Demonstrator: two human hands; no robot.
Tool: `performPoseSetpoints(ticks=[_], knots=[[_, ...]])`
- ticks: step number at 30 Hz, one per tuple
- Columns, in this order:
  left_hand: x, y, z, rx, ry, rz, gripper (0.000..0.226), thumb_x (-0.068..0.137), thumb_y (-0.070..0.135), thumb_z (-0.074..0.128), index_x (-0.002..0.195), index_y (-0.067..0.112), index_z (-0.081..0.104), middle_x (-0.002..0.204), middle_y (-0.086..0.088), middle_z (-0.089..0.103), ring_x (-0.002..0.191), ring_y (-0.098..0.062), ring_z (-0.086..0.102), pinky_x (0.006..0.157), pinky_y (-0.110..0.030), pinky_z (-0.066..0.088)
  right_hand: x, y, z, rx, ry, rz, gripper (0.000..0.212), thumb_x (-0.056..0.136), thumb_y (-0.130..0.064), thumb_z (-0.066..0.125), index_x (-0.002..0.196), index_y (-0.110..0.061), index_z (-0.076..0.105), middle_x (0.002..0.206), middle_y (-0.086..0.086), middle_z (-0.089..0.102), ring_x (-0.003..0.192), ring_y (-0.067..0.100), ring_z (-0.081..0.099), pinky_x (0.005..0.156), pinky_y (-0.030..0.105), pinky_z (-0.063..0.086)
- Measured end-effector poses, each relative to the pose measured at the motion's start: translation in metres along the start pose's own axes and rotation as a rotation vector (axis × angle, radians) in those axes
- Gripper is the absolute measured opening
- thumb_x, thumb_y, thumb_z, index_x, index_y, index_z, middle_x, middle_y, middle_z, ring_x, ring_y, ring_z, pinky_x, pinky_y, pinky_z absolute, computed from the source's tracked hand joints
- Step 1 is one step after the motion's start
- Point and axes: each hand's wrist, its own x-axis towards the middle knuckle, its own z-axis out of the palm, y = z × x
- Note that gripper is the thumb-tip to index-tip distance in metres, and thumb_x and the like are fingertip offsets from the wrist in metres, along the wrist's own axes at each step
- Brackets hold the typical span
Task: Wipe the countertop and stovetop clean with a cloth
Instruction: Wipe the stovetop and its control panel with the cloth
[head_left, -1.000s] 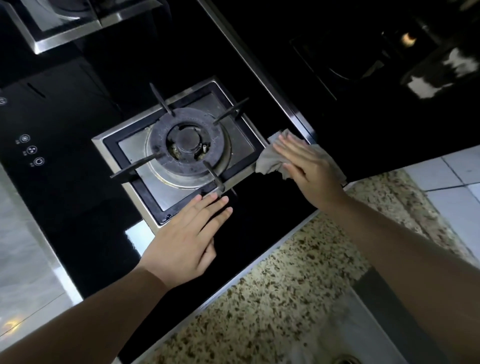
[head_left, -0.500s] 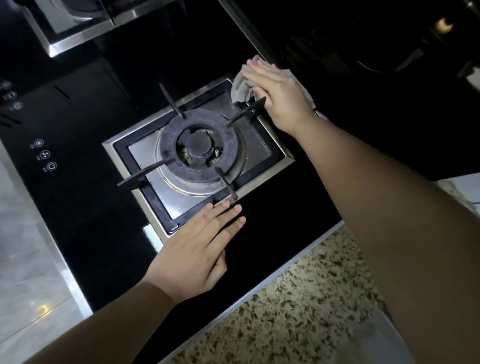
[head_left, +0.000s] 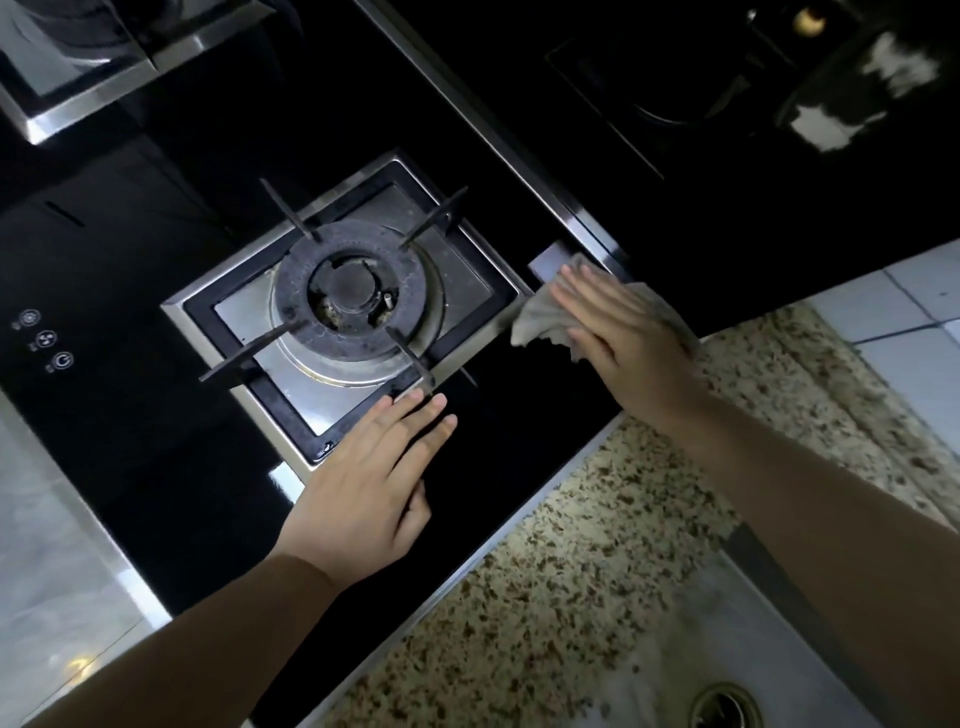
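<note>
The stovetop wipe is in hand: the right hand (head_left: 631, 340), fingers straight, presses the crumpled grey cloth (head_left: 540, 319) flat on the glossy black glass stovetop (head_left: 493, 395) at centre right of the frame, just beside the square steel burner surround (head_left: 467, 270). The left hand (head_left: 371, 486) rests flat and empty at lower centre. Next, I judge, the speckled granite desk (head_left: 545, 597) needs wiping. The upper right is too dark to read, and the steel sink (head_left: 727, 670) is cut off at lower right
</note>
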Motion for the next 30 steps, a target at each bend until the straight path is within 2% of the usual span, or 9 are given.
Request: performPoseSetpoints(ticks=[6,10,13,16,19,21,24,30], knots=[[0.001,0.001,0.0,-0.005,0.032,0.0,0.059,0.092,0.02,0.043,0.149,0.009,0.048,0.158,-0.006,0.042,0.153,-0.024,0.028,0.125,-0.047,0.023,0.093,-0.007,0.009,-0.114,-0.022,0.001,0.05,0.11,-0.029,0.036,0.158,-0.015,0.039,0.166,0.004,0.034,0.156,0.02,0.027,0.129,0.035,0.015],[0.001,-0.001,0.003,0.005,0.041,-0.001,0.058,0.092,0.019,0.043,0.149,0.009,0.048,0.158,-0.007,0.042,0.153,-0.025,0.028,0.126,-0.047,0.022,0.14,-0.011,0.016,-0.111,-0.065,-0.022,0.049,0.11,-0.027,0.034,0.158,-0.021,0.039,0.167,0.001,0.031,0.157,0.019,0.023,0.127,0.028,0.006],[0.001,-0.003,0.003,0.008,0.053,0.008,0.058,0.092,0.018,0.044,0.149,0.008,0.048,0.157,-0.008,0.042,0.152,-0.026,0.029,0.126,-0.048,0.022,0.122,-0.012,0.014,-0.081,-0.064,-0.006,0.05,0.11,-0.029,0.035,0.159,-0.016,0.037,0.167,0.003,0.032,0.157,0.02,0.024,0.126,0.024,0.003],[0.0,-0.001,0.003,0.013,0.054,0.009,0.058,0.092,0.019,0.041,0.148,0.008,0.049,0.157,-0.008,0.043,0.152,-0.027,0.03,0.125,-0.049,0.022,0.059,-0.021,0.006,-0.075,-0.053,0.083,0.051,0.11,-0.028,0.033,0.159,-0.014,0.035,0.167,0.004,0.031,0.156,0.02,0.022,0.125,0.019,-0.003],[0.001,-0.001,0.003,0.011,0.053,0.016,0.057,0.093,0.02,0.04,0.148,0.007,0.049,0.156,-0.009,0.044,0.151,-0.028,0.031,0.124,-0.051,0.025,-0.005,-0.034,-0.005,-0.086,-0.117,0.139,0.052,0.111,-0.027,0.032,0.161,-0.016,0.03,0.169,0.002,0.021,0.158,0.019,0.013,0.126,0.022,-0.009],[0.001,-0.001,0.002,0.012,0.05,0.014,0.058,0.093,0.02,0.04,0.148,0.007,0.049,0.157,-0.01,0.043,0.152,-0.028,0.03,0.123,-0.052,0.026,-0.019,-0.035,-0.005,-0.121,-0.141,0.13,0.053,0.111,-0.03,0.03,0.162,-0.015,0.028,0.17,0.003,0.021,0.159,0.021,0.013,0.128,0.027,-0.005],[0.001,-0.001,0.002,0.015,0.047,0.019,0.059,0.092,0.02,0.039,0.149,0.008,0.048,0.157,-0.009,0.043,0.152,-0.028,0.03,0.124,-0.051,0.025,0.013,-0.03,-0.001,-0.143,-0.149,0.139,0.055,0.111,-0.035,0.022,0.162,-0.014,0.024,0.17,0.005,0.02,0.159,0.022,0.013,0.13,0.037,0.003],[0.001,0.0,0.004,0.023,0.065,0.014,0.058,0.092,0.019,0.042,0.149,0.008,0.048,0.157,-0.009,0.042,0.152,-0.028,0.03,0.125,-0.049,0.023,0.094,-0.014,0.004,-0.155,-0.129,0.077,0.055,0.111,-0.031,0.022,0.163,-0.012,0.024,0.171,0.006,0.019,0.159,0.019,0.013,0.13,0.035,0.006]])
